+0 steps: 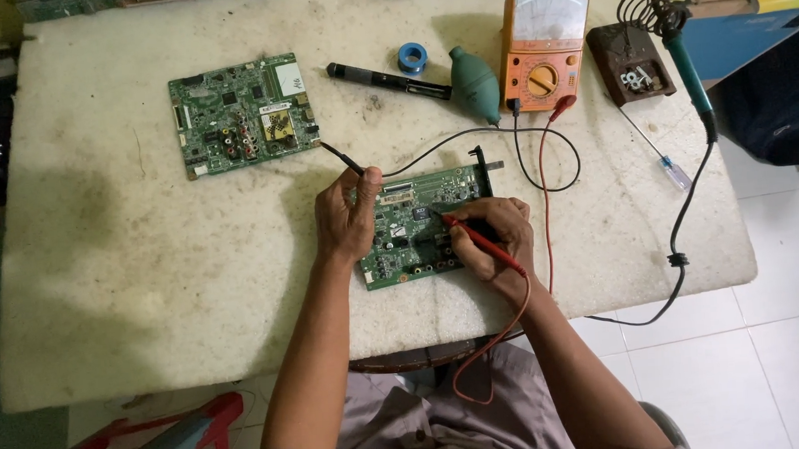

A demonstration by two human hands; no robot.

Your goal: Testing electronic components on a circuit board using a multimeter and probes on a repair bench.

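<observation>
stained pale worktable (148,292) over white tiled floor (771,360); red stool (155,438), perhaps, at lower left.

The near green circuit board (418,225) is matt laminate with glossy metal connectors, the red probe (480,240) and orange meter (543,44) are smooth plastic, and the worn tabletop (128,266) is rough, stained and matt.

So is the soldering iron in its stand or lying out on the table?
In its stand: the soldering iron sits with its tip inside the coiled holder.
</observation>
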